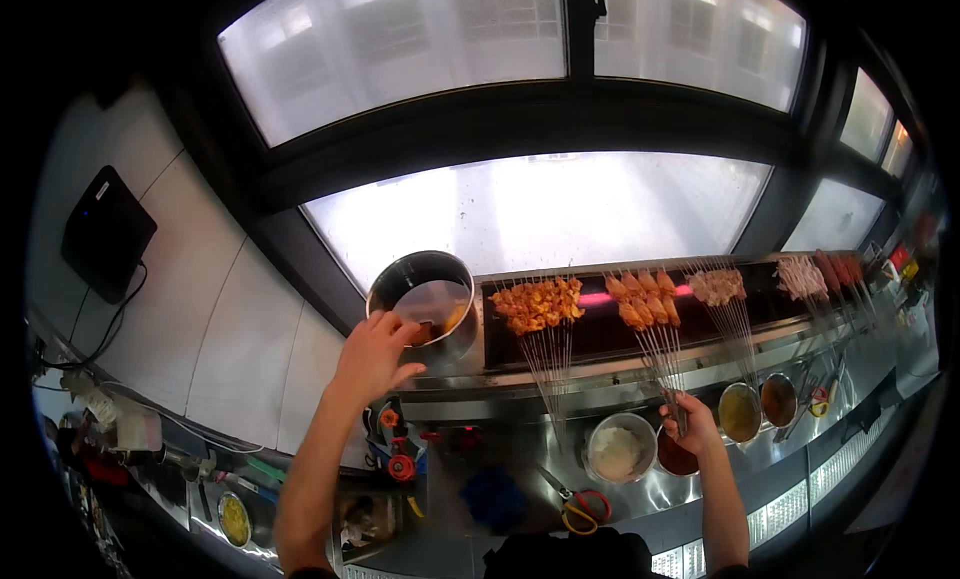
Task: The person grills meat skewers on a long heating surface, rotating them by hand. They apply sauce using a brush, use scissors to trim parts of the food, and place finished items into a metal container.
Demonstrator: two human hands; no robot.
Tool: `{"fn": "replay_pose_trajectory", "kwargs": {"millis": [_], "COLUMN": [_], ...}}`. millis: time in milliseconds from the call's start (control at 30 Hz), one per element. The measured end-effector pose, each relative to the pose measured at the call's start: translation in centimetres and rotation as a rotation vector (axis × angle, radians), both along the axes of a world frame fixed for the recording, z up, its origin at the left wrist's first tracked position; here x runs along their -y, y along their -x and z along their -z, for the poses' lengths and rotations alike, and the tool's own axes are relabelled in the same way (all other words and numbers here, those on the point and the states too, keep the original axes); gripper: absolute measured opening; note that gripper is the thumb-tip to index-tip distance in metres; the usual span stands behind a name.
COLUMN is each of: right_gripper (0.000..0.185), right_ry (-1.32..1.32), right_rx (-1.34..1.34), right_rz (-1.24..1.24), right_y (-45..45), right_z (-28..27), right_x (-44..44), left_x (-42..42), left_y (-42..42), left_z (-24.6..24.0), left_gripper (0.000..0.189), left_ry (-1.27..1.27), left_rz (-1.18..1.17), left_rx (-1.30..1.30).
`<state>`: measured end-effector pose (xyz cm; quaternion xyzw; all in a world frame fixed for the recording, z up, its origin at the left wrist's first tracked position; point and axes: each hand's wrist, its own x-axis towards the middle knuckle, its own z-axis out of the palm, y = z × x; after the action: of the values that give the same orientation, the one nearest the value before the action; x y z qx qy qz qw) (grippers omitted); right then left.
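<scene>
My left hand (379, 354) is over the near rim of a deep round metal pot (471, 331) at the grill's left end; its fingertips are partly hidden, and I cannot tell whether they grip anything. With my right hand (691, 423) I hold the lower ends of a bunch of metal skewers (661, 361). Their browned chicken wings (641, 297) lie over the long grill (592, 320), where a pink-red glow shows. Skewers of orange-brown meat chunks (536, 305) rest to their left. Pale meat skewers (716, 286) are on the right.
Below the grill, the steel counter holds a bowl of white substance (616, 451), a bowl of red seasoning (675, 455), two more bowls (739, 412) and scissors (577, 504). Further right on the grill are pinkish-white skewers (801, 279) and dark red ones (836, 267). Red valves (400, 466) stand at lower left.
</scene>
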<state>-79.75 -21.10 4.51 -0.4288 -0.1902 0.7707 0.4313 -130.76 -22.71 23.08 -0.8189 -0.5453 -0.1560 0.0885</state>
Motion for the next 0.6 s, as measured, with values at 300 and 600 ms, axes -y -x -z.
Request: {"fn": "replay_pose_trajectory", "kwargs": {"millis": [300,600], "right_gripper": [0.035,0.032], "right_ry": [0.062,0.040], "right_rx": [-0.134,-0.120], "right_rz": [-0.057,-0.069], "right_y": [-0.6,-0.3], "right_z": [0.3,0.1], "right_x": [-0.6,-0.7], "left_x": [-8.7,-10.4], "left_y": [3.1,6.3], "left_z": [-2.5,-3.8], "left_gripper": [0.023,0.016], "left_ry": [0.670,0.238], "left_rz": [-0.094,-0.038], "left_rx": [0.126,0.235]}}
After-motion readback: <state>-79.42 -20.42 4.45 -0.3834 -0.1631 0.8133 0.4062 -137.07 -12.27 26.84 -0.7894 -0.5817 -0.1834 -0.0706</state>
